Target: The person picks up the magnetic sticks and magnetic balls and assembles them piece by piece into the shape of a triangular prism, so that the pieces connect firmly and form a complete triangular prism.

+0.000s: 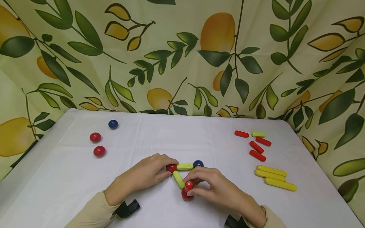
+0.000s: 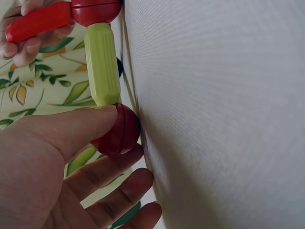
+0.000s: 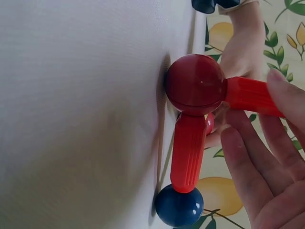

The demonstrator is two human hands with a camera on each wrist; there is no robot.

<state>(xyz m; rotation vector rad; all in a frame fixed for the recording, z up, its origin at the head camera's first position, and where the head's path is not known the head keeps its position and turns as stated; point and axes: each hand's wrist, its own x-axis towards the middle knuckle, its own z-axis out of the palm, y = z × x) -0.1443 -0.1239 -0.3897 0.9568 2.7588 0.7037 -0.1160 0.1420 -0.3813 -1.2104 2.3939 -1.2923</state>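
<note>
The right hand (image 1: 219, 186) pinches a short red stick (image 1: 188, 185) that stands upright on a red ball (image 1: 186, 195) near the front of the white table (image 1: 71, 177); in the right wrist view the fingers (image 3: 281, 100) curl around that stick where it joins the ball. The left hand (image 1: 145, 174) grips a second red ball (image 1: 171, 167), thumb on top and fingers curled beneath it, as the left wrist view shows with the thumb (image 2: 71, 129) pressed on the ball. These two balls are linked by a yellow-green stick (image 1: 178, 179) running diagonally between them. A second yellow-green stick (image 1: 185, 166) runs from the left hand's ball to a blue ball (image 1: 198, 163) just behind the right hand. In the right wrist view a further red stick (image 3: 188, 152) joins the right hand's red ball to the blue ball, so the pieces form a small triangle lying flat on the table between the two hands. Well apart on the left side of the table sit two loose red balls (image 1: 97, 144) and one loose blue ball (image 1: 113, 124). On the right side lies a group of four short red sticks (image 1: 256, 147) with one short yellow-green stick (image 1: 258, 134), and nearer the front three long yellow sticks (image 1: 275, 177) lie side by side. A leaf and lemon patterned cloth (image 1: 182, 53) hangs behind and around the table.
</note>
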